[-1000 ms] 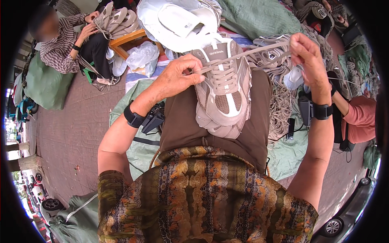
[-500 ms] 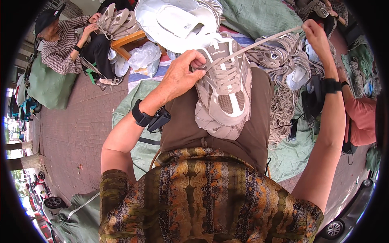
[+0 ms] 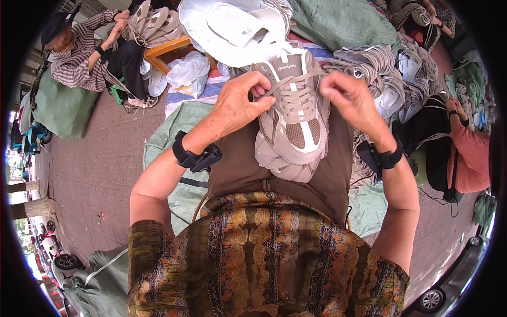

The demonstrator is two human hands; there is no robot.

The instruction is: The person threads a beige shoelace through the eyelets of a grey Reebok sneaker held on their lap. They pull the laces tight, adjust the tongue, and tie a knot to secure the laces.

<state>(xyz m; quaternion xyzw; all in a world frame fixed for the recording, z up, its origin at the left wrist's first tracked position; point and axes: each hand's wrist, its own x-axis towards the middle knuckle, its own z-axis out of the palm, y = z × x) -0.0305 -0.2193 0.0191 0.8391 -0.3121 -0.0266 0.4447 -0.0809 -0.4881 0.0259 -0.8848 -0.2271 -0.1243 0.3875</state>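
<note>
A beige and white shoe upper (image 3: 302, 136) lies toe toward me on my brown-trousered lap, on top of several more uppers whose toes stick out below. Its flat beige shoelace (image 3: 297, 102) criss-crosses the front, and one strand slants over the tongue. My left hand (image 3: 240, 103) is curled at the upper's left eyelet edge, thumb and bent fingers closed about it. At the right eyelet edge my right hand (image 3: 351, 100), slightly smeared, pinches the strand near the top eyelets.
A white bag (image 3: 198, 31) with pale pieces lies beyond my lap. Right of it are piled laced uppers (image 3: 364, 63) and a green sack (image 3: 343, 24). A wooden frame (image 3: 171, 50) and clear plastic bag (image 3: 187, 76) stand left. Other people sit at both sides.
My right hand has come down and left from far up at the right, where it held the lace stretched out, to the upper's right edge. My left hand stays nearly in place.
</note>
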